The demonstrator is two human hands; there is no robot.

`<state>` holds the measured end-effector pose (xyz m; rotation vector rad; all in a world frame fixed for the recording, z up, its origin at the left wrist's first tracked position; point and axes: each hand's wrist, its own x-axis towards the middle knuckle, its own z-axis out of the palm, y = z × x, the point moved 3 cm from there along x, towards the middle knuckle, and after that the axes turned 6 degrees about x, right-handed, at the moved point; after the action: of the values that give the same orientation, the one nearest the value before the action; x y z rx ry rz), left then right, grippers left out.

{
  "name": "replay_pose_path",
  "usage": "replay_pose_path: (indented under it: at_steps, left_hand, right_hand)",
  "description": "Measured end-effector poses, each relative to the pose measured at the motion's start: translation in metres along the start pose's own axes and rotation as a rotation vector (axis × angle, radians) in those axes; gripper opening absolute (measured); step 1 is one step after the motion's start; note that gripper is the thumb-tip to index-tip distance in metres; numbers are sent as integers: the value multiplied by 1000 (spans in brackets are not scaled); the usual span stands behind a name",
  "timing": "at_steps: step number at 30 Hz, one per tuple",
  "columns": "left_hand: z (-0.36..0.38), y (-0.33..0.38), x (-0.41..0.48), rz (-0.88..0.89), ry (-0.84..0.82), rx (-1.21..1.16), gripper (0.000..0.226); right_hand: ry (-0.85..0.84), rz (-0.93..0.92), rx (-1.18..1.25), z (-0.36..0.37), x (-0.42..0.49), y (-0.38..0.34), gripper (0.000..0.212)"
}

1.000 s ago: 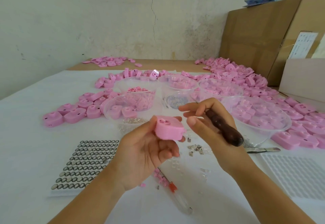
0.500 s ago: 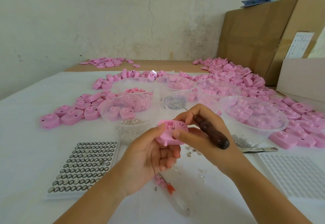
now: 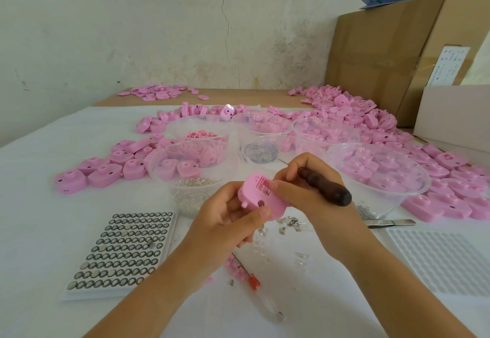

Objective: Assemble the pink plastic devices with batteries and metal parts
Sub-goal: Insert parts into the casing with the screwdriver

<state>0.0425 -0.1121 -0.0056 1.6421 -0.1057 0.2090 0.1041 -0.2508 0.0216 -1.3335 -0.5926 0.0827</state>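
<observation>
My left hand (image 3: 225,215) grips a pink plastic device (image 3: 258,195) above the table, open side tilted up toward me. My right hand (image 3: 302,191) holds a dark wooden-handled tool (image 3: 327,185) in its palm, while its thumb and forefinger press a small metal part into the device's slot. A tray of button batteries (image 3: 124,250) lies at the lower left. Loose metal parts (image 3: 289,225) lie on the white sheet just under my hands.
Several clear plastic bowls (image 3: 413,199) with pink parts and metal pieces stand behind my hands. Pink devices (image 3: 103,173) are piled left, back and right. Tweezers (image 3: 389,222), a screwdriver (image 3: 254,282), an empty white tray (image 3: 440,260) and cardboard boxes (image 3: 384,53) are around.
My left hand turned the pink device so its open side faces up. My right hand came in from the right and now presses a metal part into it.
</observation>
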Motion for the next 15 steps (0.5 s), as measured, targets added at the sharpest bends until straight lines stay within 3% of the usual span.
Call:
replay_pose_path:
  at_steps: [5,10,15]
  left_hand:
    - [-1,1,2,68,17,54,33]
    - [6,-5,0,69,-45,-116,25]
    - [4,-7,3,17,21,-160,29]
  right_hand:
    - [34,78,73,1,-1,0,24]
    - [9,75,92,4,-2,0,28]
    - [-11,85,40,13,-5,3,33]
